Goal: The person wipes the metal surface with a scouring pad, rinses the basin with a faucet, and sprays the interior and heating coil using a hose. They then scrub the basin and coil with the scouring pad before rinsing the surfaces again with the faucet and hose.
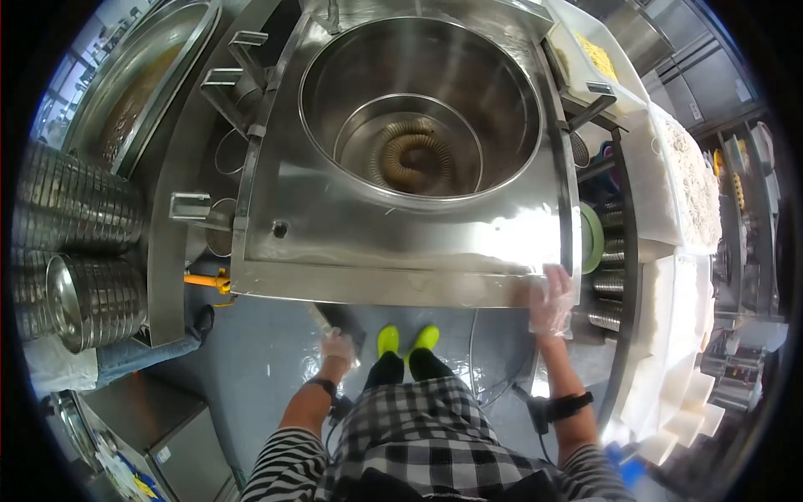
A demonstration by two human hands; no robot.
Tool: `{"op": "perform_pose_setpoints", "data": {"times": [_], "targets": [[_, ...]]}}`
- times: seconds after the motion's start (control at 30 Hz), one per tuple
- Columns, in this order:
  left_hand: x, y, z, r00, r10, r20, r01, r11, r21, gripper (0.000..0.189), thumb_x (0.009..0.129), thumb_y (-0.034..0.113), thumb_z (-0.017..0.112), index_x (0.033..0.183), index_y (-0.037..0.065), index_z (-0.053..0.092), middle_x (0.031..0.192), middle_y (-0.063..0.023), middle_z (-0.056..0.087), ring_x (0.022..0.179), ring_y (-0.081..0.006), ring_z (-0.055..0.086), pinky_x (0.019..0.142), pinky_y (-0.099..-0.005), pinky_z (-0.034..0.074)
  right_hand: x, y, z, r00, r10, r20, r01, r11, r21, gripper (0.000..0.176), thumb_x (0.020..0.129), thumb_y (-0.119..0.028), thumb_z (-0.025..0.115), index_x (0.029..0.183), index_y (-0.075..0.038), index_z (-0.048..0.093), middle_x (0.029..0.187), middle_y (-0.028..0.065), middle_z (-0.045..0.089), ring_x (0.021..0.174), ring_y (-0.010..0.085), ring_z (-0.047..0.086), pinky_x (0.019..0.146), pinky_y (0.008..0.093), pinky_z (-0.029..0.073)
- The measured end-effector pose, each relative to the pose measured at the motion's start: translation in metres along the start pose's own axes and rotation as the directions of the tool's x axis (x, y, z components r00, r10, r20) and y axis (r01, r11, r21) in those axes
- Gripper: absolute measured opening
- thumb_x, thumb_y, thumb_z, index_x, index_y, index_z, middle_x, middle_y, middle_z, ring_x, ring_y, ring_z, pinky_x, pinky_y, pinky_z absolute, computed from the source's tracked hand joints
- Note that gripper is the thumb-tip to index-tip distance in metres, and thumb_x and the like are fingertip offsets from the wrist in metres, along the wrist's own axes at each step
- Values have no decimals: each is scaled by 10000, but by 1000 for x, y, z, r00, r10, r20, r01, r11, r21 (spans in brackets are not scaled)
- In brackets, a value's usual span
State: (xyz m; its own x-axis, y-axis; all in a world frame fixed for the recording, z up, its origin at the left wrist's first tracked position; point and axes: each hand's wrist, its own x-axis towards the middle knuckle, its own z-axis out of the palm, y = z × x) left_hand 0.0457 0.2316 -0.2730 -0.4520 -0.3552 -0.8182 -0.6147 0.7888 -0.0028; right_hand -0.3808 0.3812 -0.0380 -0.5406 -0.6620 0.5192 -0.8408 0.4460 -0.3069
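My left hand (338, 348), in a clear plastic glove, hangs below the front edge of a steel cooking station (376, 238). Its fingers are curled by a flat dark-grey thing with a pale edge (341, 320); what kind of thing it is I cannot tell. My right hand (552, 303), gloved the same way and slightly blurred, lies with fingers stretched over the station's front right corner. Set into the station is a large round steel well (339, 88). Inside it, a ribbed, curled hose-like piece (407, 159) lies within a smaller metal ring (355, 117).
Stacked steel pans (92, 293) stand at left, near another person's leg (138, 360). A long basin (171, 42) holds brownish liquid. White tubs (661, 192) line the right side, above shelved metal containers (613, 251). A green round thing (591, 238) hangs beside the station. An orange-handled valve (209, 280) sticks out at left.
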Motion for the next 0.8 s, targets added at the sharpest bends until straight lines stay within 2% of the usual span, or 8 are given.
{"op": "perform_pose_setpoints", "data": {"times": [0.23, 0.3, 0.37, 0.5, 0.57, 0.6, 0.63, 0.8], "targets": [[-45, -1, -115, 713, 558, 425, -645, 760, 85, 432, 855, 281, 454, 1240, 85, 454, 1241, -92, 491, 1142, -241, 460, 944, -354, 380, 21, 77, 8, 842, 539, 27, -532, 838, -118, 438, 791, -111, 560, 1204, -10, 455, 1143, 231, 511, 1044, 379, 494, 921, 414, 369], [-121, 29, -282, 772, 630, 90, -622, 776, -101, 427, 863, 335, 463, 1201, 76, 479, 1200, -98, 517, 1106, -250, 485, 919, -358, 397, 29, 74, 6, 840, 528, 120, -527, 849, -43, 424, 835, -170, 511, 1225, -20, 439, 1199, 200, 493, 1077, 364, 481, 926, 397, 370], [-151, 39, -397, 876, 398, -271, -481, 751, -453, 292, 852, 338, 467, 974, 81, 534, 953, -73, 564, 881, -209, 529, 774, -352, 422, 40, 61, 6, 628, 743, 234, -713, 669, -210, 427, 850, -185, 492, 1250, -54, 422, 1187, 167, 512, 1059, 348, 493, 907, 404, 382], [-98, -3, -571, 756, -223, -616, -295, 724, -624, 219, 757, 206, 501, 580, 87, 552, 502, -62, 517, 501, -179, 523, 493, -321, 403, 31, 66, 8, 656, 727, 206, -673, 686, -278, 445, 853, -156, 450, 1286, -70, 393, 1133, 204, 548, 962, 328, 568, 826, 382, 432], [-29, -45, -621, 641, -434, -633, -738, -122, -664, 208, 735, 238, 505, 573, 108, 505, 511, -111, 496, 484, -207, 490, 420, -330, 354, 45, 52, -1, 612, 754, 239, -764, 642, -70, 449, 846, -143, 466, 1282, -59, 397, 1132, 196, 552, 963, 317, 571, 824, 377, 433], [-7, -71, -651, 557, -458, -693, -549, 423, -720, 109, 743, 220, 532, 698, 123, 508, 643, -88, 525, 607, -214, 515, 512, -331, 388, 30, 59, 9, 699, 702, 135, -693, 712, -113, 456, 838, -114, 476, 1284, -67, 398, 1109, 191, 564, 945, 304, 576, 805, 382, 438], [-7, -83, -671, 560, -403, -724, 181, 912, -367, 107, 751, 201, 558, 824, 138, 512, 776, -65, 554, 731, -220, 540, 604, -332, 423, 28, 60, 10, 702, 699, 133, -691, 715, -111, 456, 838, -114, 476, 1284, -67, 398, 1109, 191, 564, 945, 304, 576, 805, 382, 438], [81, -165, -708, 587, -467, -661, 457, 865, -205, 374, 713, 271, 641, 1071, 165, 614, 1111, -56, 600, 1030, -233, 570, 841, -350, 468, 26, 65, 9, 569, 795, 207, -733, 606, -309, 458, 842, -105, 475, 1292, -82, 395, 1089, 182, 567, 884, 322, 568, 781, 392, 443]]}}
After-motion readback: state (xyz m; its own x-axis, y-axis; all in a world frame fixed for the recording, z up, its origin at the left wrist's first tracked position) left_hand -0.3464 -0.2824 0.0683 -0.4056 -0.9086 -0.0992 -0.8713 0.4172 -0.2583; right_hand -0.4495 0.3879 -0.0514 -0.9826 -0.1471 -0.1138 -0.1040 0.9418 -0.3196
